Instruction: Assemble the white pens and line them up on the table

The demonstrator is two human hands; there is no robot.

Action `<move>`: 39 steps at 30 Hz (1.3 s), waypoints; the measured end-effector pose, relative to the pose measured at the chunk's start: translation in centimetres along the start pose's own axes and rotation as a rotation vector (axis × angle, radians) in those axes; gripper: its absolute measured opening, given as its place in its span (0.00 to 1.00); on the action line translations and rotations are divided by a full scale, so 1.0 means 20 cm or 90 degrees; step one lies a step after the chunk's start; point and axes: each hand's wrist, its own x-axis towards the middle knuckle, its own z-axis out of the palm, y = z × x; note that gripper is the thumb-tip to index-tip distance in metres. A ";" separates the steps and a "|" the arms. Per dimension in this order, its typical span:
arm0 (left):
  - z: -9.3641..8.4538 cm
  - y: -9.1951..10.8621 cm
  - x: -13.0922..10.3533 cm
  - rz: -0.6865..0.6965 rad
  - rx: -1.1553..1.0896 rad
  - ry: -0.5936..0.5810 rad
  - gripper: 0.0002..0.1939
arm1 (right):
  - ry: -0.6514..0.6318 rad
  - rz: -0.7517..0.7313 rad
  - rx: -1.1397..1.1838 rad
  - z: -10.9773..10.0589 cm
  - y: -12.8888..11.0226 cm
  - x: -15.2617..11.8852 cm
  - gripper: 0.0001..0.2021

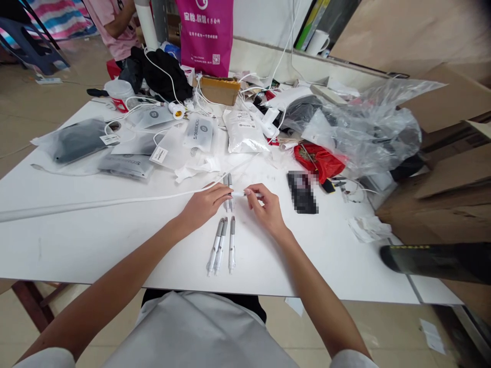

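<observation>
Between my two hands a white pen (238, 194) is held level above the table, its ends covered by fingers. My left hand (207, 205) is closed, its fingertips pinching the pen's left end. On the other end, my right hand (267, 208) grips with thumb and curled fingers. Beneath and behind the pen lie more grey-and-white pens (230, 180), partly hidden by my left hand. Closer to me are three pens with grey grips and white barrels: a left pen (215, 247), a middle pen (221, 245) touching or nearly touching it, and a right pen (232, 245) lying apart.
A white cable (115, 202) crosses the white table (326, 255) on the left. Packaged pouches (126, 166), a white parcel (245, 133), a red bag (318, 159) and clear plastic (376, 128) crowd the back. A dark pixelated object (302, 193) lies right. Another person (115, 25) is behind.
</observation>
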 end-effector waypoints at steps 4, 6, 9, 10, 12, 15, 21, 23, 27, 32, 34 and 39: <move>0.01 -0.02 -0.01 -0.010 0.012 0.032 0.12 | -0.036 -0.060 -0.049 0.01 0.00 -0.01 0.18; 0.01 -0.02 -0.01 0.024 0.029 0.040 0.11 | -0.043 -0.074 -0.079 0.01 0.00 -0.01 0.18; 0.01 -0.02 0.00 0.075 0.063 0.044 0.09 | -0.069 -0.065 -0.113 0.00 0.01 -0.01 0.21; 0.01 -0.02 0.00 0.086 0.070 0.046 0.09 | -0.076 -0.062 -0.114 -0.01 0.01 -0.01 0.21; 0.01 -0.02 0.00 0.097 0.081 0.048 0.09 | -0.077 -0.060 -0.104 -0.01 0.02 -0.01 0.17; 0.01 -0.02 0.00 0.097 0.089 0.049 0.09 | -0.078 -0.076 -0.102 -0.01 0.02 -0.02 0.15; 0.01 -0.03 0.00 0.087 0.096 0.038 0.09 | -0.093 -0.096 -0.159 -0.01 0.05 -0.01 0.17; 0.01 -0.03 0.00 0.091 0.107 0.037 0.09 | -0.089 -0.108 -0.160 -0.01 0.05 -0.01 0.16; 0.01 -0.02 0.00 0.092 0.096 0.032 0.10 | -0.115 -0.111 -0.211 -0.02 0.04 -0.01 0.19; 0.01 -0.02 0.00 0.085 0.107 0.035 0.10 | -0.097 -0.119 -0.165 -0.03 0.02 -0.01 0.15; 0.01 -0.02 0.00 0.085 0.103 0.039 0.10 | -0.096 -0.117 -0.173 -0.03 0.02 -0.01 0.15; 0.02 -0.01 0.00 0.101 0.091 0.042 0.09 | -0.109 -0.077 -0.189 -0.04 0.02 0.00 0.20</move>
